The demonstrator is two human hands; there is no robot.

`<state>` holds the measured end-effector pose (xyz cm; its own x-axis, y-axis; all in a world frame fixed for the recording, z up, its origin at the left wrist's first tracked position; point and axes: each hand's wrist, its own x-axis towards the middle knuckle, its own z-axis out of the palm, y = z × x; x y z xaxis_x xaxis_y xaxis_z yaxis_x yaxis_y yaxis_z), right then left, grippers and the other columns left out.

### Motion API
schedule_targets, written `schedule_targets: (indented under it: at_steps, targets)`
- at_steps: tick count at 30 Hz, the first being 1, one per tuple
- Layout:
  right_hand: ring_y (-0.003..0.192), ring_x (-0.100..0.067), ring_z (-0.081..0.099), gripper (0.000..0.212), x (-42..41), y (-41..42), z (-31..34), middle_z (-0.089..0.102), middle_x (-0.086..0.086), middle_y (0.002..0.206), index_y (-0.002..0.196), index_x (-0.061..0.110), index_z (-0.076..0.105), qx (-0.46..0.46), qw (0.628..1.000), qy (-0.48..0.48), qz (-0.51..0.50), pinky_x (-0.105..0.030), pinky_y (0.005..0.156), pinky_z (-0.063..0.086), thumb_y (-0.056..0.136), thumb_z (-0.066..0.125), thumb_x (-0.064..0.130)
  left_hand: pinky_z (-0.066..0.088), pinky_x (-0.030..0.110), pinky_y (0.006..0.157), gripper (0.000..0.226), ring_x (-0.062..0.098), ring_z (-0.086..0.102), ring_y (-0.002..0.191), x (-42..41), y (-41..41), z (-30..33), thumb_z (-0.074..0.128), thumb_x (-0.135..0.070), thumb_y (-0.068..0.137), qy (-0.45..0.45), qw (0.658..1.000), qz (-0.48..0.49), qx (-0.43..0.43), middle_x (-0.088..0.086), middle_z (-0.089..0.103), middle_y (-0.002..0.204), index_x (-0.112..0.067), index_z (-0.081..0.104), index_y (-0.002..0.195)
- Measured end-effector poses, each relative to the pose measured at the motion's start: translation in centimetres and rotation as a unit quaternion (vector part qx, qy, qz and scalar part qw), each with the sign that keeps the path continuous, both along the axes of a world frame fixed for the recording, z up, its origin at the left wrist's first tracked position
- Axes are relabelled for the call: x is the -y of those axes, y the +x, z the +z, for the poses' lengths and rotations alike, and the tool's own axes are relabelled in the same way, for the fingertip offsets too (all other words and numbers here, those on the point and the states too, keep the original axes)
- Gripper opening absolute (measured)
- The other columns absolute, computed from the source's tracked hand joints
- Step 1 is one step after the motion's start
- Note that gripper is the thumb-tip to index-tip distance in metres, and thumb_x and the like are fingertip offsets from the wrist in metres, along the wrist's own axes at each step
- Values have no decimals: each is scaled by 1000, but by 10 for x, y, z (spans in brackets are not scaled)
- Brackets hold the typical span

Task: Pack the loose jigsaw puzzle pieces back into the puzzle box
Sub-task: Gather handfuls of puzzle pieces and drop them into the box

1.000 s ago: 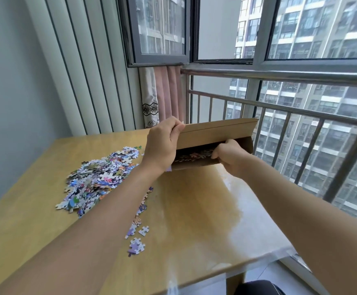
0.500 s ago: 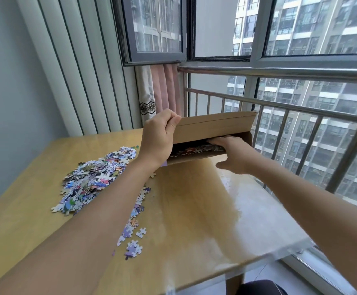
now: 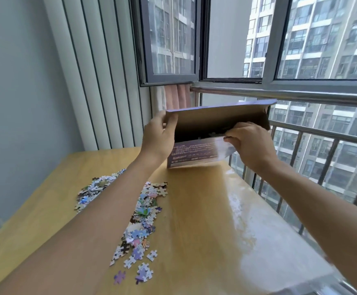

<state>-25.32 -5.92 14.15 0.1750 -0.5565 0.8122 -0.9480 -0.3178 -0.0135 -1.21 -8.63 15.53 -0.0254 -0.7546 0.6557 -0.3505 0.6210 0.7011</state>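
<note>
Head view. Puzzle box (image 3: pixel 194 153): far table (image 3: pixel 205 220) edge, tilted with its mouth toward the camera, flap raised for loading. Left hand (image 3: pixel 157 137) clamps its left flap corner; right hand (image 3: pixel 250 141) pinches its front lip. Loose jigsaw pieces (image 3: pixel 139 222): heaped near-left, unpacked.

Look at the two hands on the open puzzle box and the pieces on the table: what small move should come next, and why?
Probably set the puzzle box down flat beside the loose pieces. Both the left hand and right hand are holding it tilted above the table, so neither is free to gather the many pieces outside.
</note>
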Motion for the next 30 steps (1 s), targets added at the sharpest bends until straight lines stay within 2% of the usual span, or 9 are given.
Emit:
schedule_targets:
  at_steps: [4, 9, 14, 18, 20, 23, 25, 28, 30]
  targets:
    - [82, -29, 67, 8, -3, -4, -24, 75, -2, 89, 90, 15, 81, -9, 998, 65, -15, -39, 65, 55, 86, 73, 13, 43, 35, 62, 54, 31, 52, 61, 4, -1, -15, 46, -45, 102, 40, 999, -16, -1, 22, 57, 67, 3, 56, 81]
    - [83, -23, 64, 8, -13, -1, -52, 72, 5, 91, 90, 24, 77, -67, 976, 199, -65, -34, 65, 52, 88, 71, 20, 49, 39, 66, 55, 20, 48, 65, 15, 4, -57, 55, -46, 97, 96, 995, -25, -4, 26, 57, 70, 6, 62, 79]
    - [75, -9, 67, 10, -30, 23, -62, 69, 16, 79, 90, 26, 78, -6, 944, 326, 50, -35, 71, 58, 81, 79, 25, 38, 36, 57, 55, 25, 43, 54, 5, 2, -106, 54, -45, 97, 149, 987, -29, 53, 31, 60, 66, 7, 61, 79]
    - [63, -17, 69, 12, -49, 56, -46, 75, -6, 73, 93, 7, 76, 204, 883, 373, 199, -35, 60, 61, 87, 67, 0, 37, 32, 59, 33, 12, 41, 61, -15, 9, -129, 59, -29, 99, 180, 968, -90, 149, -3, 53, 58, -6, 70, 78]
    - [68, -23, 71, 16, -52, 73, -33, 75, -15, 79, 97, 0, 73, 286, 839, 390, 249, -36, 59, 60, 89, 61, -6, 46, 36, 62, 29, 9, 42, 59, -23, 16, -135, 58, -21, 99, 194, 949, -130, 212, -9, 49, 57, -13, 70, 74]
    - [71, -19, 73, 14, -38, 98, -26, 76, -16, 84, 97, 2, 74, 251, 842, 407, 251, -34, 60, 61, 90, 63, -3, 38, 10, 56, 17, -6, 49, 53, -37, 24, -131, 61, -12, 97, 209, 932, -157, 252, -28, 57, 54, -13, 77, 90]
    - [74, -18, 72, 16, -20, 117, -31, 75, -16, 88, 99, 5, 74, 219, 844, 432, 229, -29, 63, 61, 90, 63, -2, 38, 3, 61, 12, -14, 54, 60, -42, 34, -126, 68, -14, 93, 226, 922, -176, 260, -33, 60, 59, -12, 78, 100]
    - [95, -30, 71, 26, 16, 145, -44, 71, -19, 109, 112, 5, 71, 193, 834, 486, 174, -35, 77, 62, 91, 58, -2, 51, 18, 90, 19, -10, 63, 94, -43, 67, -120, 77, -18, 85, 254, 904, -202, 279, -24, 73, 96, -26, 78, 103]
    - [112, -35, 65, 33, 38, 160, -51, 65, -19, 124, 124, 4, 65, 153, 821, 536, 123, -43, 92, 58, 93, 55, 1, 54, 31, 96, 19, -2, 67, 100, -35, 95, -123, 76, -15, 86, 267, 921, -156, 236, -15, 74, 103, -25, 77, 102]
